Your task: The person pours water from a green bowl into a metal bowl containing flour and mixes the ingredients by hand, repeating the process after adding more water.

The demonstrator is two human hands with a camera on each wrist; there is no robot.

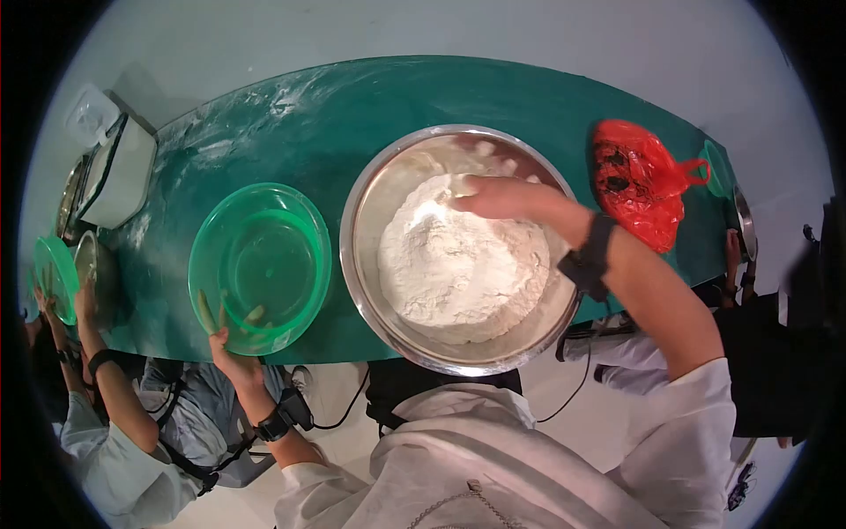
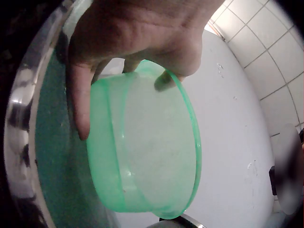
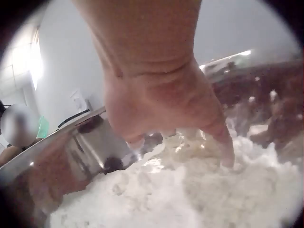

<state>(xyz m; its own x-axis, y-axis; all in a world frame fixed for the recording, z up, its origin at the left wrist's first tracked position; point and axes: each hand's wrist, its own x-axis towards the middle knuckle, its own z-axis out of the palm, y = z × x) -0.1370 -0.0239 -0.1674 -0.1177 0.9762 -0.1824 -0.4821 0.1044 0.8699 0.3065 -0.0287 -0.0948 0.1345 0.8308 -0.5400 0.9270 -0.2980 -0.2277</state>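
In the head view a wide steel bowl [image 1: 352,264] holds a heap of white flour [image 1: 458,273]. My right hand [image 1: 498,198] reaches into its upper part. The right wrist view shows that hand [image 3: 164,104] with spread fingers pointing down into the flour [image 3: 142,194], a glossy wet patch [image 3: 185,147] under the palm; some fingertips are hidden. Left of the bowl is a translucent green basin [image 1: 269,247], its near edge gripped by my left hand [image 1: 236,357]. In the left wrist view the hand [image 2: 135,38] has fingers on both sides of the basin's [image 2: 197,142] wall.
A red plastic bag [image 1: 639,189] lies on the green table [image 1: 370,88] at the right. A white container [image 1: 123,176] stands at the far left, where another person's hands [image 1: 85,300] hold a bowl. White powder marks the table's back left. Another person stands at the right edge.
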